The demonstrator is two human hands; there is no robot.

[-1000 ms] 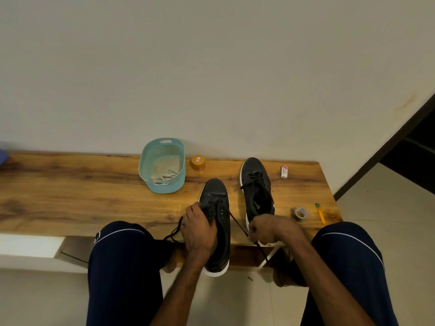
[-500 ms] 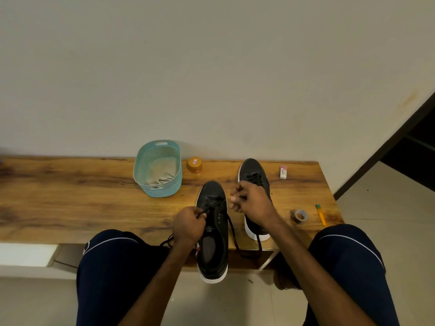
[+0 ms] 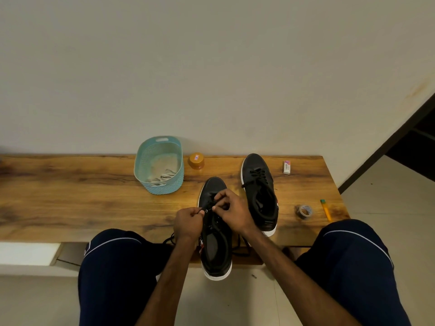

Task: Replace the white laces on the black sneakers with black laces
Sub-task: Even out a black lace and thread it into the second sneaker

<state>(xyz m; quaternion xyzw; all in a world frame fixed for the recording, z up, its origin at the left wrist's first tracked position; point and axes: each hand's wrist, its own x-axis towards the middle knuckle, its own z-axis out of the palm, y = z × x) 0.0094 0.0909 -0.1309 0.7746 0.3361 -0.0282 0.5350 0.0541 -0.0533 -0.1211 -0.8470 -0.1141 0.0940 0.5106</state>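
Two black sneakers with white soles lie on the wooden bench (image 3: 70,203). The near sneaker (image 3: 216,245) hangs over the bench's front edge, heel toward me. My left hand (image 3: 188,223) pinches a black lace (image 3: 241,249) at the sneaker's left eyelets. My right hand (image 3: 231,211) sits over the tongue, fingers curled and pinching the lace near an eyelet. Loose lace ends hang down on both sides of the shoe. The far sneaker (image 3: 260,191) stands to the right, laced in black. White laces (image 3: 163,178) lie in the teal basket (image 3: 141,161).
A brown jar lid (image 3: 196,161) sits beside the basket. A small eraser (image 3: 287,167), a tape roll (image 3: 305,211) and a yellow pen (image 3: 326,209) lie at the bench's right end. My knees flank the near shoe. A wall rises behind the bench.
My right hand moved from the bench's front edge up over the tongue and now meets my left hand at the eyelets. My left hand slid from the shoe's top to its left side.
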